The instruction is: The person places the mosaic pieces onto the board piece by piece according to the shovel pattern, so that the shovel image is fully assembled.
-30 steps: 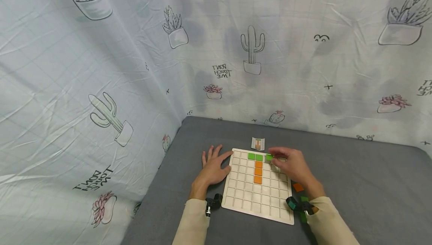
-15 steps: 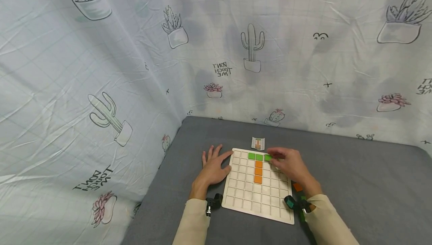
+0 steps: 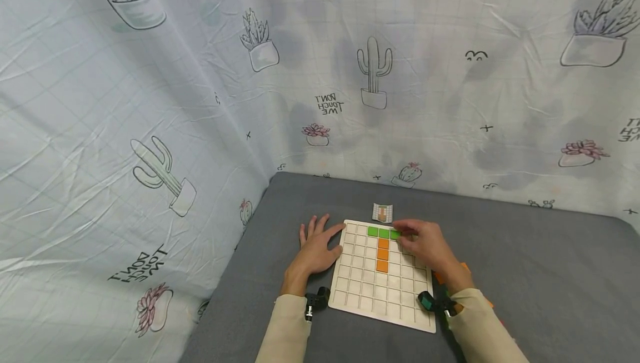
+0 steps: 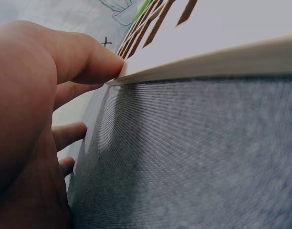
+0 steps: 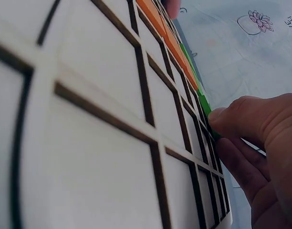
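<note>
A cream grid board [image 3: 350, 296] lies on the grey table. In its top row, two green square tiles [image 3: 378, 232] sit side by side, and a column of orange tiles [image 3: 382, 254] runs down below them. My right hand [image 3: 427, 245] pinches a third green tile [image 3: 395, 235] between thumb and fingertips, in line with the other two at the top row. The right wrist view shows the thumb at that tile's [image 5: 205, 105] edge. My left hand [image 3: 316, 249] has its fingers spread, thumb and index finger [image 4: 96, 59] touching the board's left edge.
Just beyond the board's far edge lies a small printed card [image 3: 382, 213] with a coloured grid pattern. Loose orange tiles [image 3: 439, 278] and green ones lie right of the board, partly under my right forearm. A printed curtain [image 3: 425, 102] hangs behind the table.
My right hand has moved slightly left with the green tile, bringing it up against the other two green tiles in the top row. The left hand has stayed put.
</note>
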`<state>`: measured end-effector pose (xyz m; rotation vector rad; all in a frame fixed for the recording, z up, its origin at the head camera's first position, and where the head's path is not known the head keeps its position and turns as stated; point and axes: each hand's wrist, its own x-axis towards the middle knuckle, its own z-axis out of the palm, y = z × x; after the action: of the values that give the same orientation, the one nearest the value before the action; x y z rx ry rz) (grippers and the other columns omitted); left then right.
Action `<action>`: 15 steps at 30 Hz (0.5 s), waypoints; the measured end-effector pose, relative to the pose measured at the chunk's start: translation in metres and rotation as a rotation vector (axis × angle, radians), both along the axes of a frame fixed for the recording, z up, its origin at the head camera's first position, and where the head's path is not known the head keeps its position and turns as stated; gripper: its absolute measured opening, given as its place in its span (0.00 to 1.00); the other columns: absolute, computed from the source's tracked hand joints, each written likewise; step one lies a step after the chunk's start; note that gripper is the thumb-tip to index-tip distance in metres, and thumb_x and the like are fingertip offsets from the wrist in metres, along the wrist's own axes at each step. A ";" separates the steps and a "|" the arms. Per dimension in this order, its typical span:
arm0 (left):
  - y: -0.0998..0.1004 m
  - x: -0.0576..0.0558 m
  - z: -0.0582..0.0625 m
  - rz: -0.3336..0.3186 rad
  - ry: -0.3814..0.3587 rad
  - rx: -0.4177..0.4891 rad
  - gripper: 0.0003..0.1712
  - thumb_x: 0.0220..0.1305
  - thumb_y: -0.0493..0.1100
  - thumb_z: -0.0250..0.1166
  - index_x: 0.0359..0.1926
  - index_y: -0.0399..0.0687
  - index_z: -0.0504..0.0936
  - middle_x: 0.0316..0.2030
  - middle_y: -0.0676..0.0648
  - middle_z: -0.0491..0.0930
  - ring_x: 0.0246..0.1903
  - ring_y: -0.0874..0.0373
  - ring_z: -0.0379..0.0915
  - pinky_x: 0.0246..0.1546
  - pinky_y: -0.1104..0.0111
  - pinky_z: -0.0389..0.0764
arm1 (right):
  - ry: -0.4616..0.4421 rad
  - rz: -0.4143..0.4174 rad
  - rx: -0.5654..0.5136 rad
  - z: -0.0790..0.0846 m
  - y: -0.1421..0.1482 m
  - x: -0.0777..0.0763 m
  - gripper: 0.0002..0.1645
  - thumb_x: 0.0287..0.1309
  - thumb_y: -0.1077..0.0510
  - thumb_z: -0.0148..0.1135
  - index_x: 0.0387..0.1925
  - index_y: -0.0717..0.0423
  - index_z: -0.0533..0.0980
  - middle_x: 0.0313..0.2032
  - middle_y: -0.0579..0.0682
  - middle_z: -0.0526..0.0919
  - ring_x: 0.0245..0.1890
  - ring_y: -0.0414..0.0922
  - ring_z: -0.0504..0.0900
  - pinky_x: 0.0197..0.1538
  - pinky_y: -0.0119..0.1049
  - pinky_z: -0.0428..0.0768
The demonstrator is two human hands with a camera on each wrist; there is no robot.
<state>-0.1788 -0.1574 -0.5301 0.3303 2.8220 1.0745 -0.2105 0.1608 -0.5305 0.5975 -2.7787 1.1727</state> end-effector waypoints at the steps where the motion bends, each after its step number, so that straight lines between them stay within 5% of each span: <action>1: 0.000 0.000 0.000 0.000 0.001 0.002 0.32 0.77 0.44 0.64 0.79 0.58 0.76 0.86 0.37 0.54 0.87 0.31 0.35 0.83 0.29 0.30 | 0.005 0.001 0.004 0.000 0.000 0.000 0.22 0.65 0.69 0.74 0.60 0.61 0.87 0.52 0.56 0.93 0.49 0.54 0.92 0.51 0.52 0.92; 15: -0.002 -0.003 -0.004 0.003 -0.013 -0.012 0.33 0.77 0.46 0.64 0.80 0.61 0.75 0.87 0.38 0.52 0.88 0.34 0.33 0.84 0.32 0.27 | 0.014 -0.009 0.015 0.001 0.000 0.003 0.24 0.65 0.68 0.75 0.63 0.59 0.86 0.55 0.58 0.91 0.51 0.56 0.92 0.53 0.56 0.91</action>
<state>-0.1816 -0.1590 -0.5342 0.3163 2.8173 1.0559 -0.2076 0.1605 -0.5295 0.5915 -2.7781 1.1430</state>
